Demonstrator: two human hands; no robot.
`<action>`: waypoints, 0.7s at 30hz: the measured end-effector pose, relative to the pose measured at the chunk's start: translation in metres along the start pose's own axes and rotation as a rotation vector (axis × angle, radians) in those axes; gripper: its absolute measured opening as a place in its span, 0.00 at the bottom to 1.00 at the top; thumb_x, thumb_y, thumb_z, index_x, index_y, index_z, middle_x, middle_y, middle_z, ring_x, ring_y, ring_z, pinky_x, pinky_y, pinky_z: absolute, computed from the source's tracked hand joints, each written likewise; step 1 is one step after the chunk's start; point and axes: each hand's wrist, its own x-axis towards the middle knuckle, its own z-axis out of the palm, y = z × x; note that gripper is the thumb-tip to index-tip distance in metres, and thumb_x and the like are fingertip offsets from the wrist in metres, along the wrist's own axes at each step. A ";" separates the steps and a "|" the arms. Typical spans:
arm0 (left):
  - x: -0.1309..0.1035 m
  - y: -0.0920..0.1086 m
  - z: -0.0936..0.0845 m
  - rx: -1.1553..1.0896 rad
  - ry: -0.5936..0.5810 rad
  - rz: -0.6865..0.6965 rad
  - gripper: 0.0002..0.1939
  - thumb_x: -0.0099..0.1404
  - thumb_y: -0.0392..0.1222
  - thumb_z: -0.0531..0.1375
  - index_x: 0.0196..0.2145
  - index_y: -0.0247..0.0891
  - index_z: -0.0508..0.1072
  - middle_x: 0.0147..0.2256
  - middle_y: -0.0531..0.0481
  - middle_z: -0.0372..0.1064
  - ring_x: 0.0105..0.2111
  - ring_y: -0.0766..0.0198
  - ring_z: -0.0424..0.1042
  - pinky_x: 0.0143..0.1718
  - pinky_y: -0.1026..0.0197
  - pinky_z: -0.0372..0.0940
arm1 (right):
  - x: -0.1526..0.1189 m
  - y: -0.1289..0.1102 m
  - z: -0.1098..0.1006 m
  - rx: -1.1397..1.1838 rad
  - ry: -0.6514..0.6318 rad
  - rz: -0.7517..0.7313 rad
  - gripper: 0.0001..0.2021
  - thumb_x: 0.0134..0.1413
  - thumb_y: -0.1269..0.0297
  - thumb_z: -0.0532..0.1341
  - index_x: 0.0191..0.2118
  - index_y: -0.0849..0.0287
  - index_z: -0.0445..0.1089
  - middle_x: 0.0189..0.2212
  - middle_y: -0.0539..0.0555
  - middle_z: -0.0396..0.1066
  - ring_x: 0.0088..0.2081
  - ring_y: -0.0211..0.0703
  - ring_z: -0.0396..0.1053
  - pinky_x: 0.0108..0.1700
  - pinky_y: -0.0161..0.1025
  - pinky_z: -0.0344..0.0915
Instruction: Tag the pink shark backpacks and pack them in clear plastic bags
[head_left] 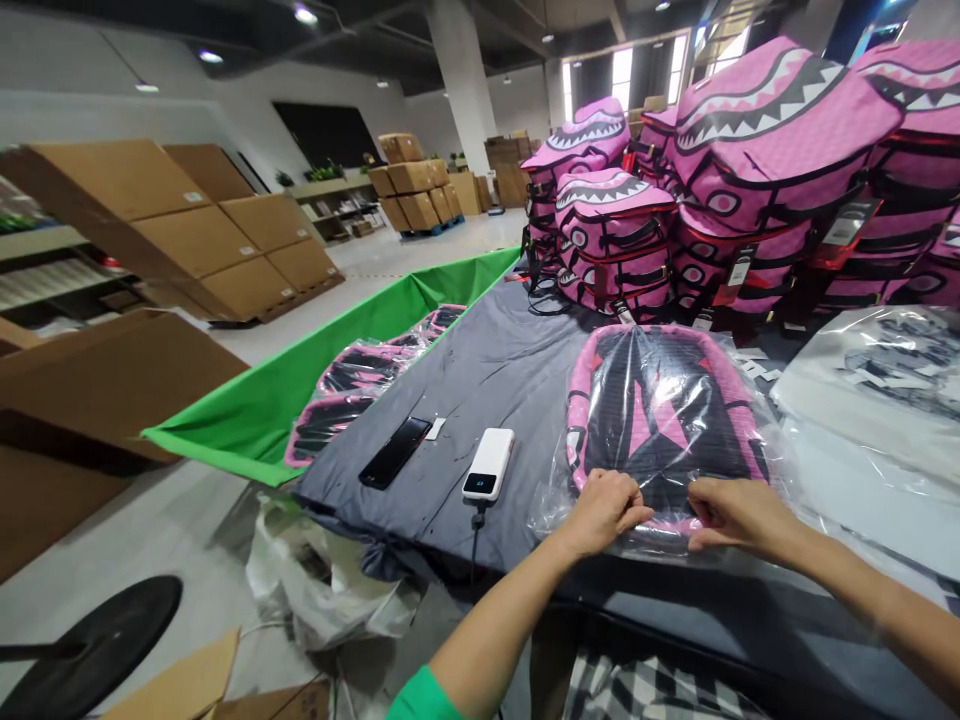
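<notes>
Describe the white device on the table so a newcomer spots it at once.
On the grey cloth-covered table, look left of the plastic-wrapped backpack. The white device lies between that backpack and a black phone. Unlike the phone, it has a pale case, a small lit display and a cable at its near end.

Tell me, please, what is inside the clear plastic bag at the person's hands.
Inside the clear plastic bag lies a pink and black backpack, largely visible through it. The underside and anything within the backpack are hidden.
</notes>
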 end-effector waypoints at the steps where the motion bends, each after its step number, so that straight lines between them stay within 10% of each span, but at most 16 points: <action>1: -0.002 0.000 0.001 0.077 0.027 0.022 0.12 0.70 0.49 0.64 0.35 0.38 0.72 0.36 0.52 0.73 0.40 0.60 0.72 0.46 0.57 0.59 | 0.003 0.001 0.003 0.001 -0.008 0.002 0.22 0.48 0.48 0.72 0.27 0.54 0.60 0.26 0.48 0.71 0.28 0.45 0.70 0.28 0.37 0.46; 8: -0.043 -0.021 -0.010 0.492 0.271 0.162 0.19 0.70 0.58 0.62 0.39 0.37 0.73 0.44 0.45 0.72 0.49 0.53 0.69 0.62 0.41 0.52 | 0.009 0.012 0.009 0.024 -0.005 -0.071 0.28 0.43 0.41 0.74 0.27 0.54 0.57 0.25 0.47 0.71 0.27 0.46 0.70 0.28 0.38 0.44; 17: -0.039 -0.044 -0.023 0.492 0.174 0.206 0.11 0.74 0.48 0.59 0.38 0.38 0.73 0.44 0.49 0.74 0.53 0.57 0.69 0.65 0.43 0.50 | 0.011 0.006 0.015 0.044 0.061 -0.028 0.23 0.42 0.52 0.75 0.26 0.54 0.58 0.24 0.47 0.70 0.27 0.46 0.69 0.28 0.38 0.47; 21: -0.033 -0.050 -0.013 0.453 0.138 0.138 0.11 0.73 0.47 0.60 0.38 0.37 0.74 0.43 0.49 0.74 0.48 0.58 0.71 0.63 0.45 0.53 | -0.026 0.029 0.029 0.288 0.332 -0.097 0.17 0.51 0.43 0.68 0.34 0.50 0.70 0.30 0.51 0.73 0.28 0.47 0.70 0.29 0.40 0.60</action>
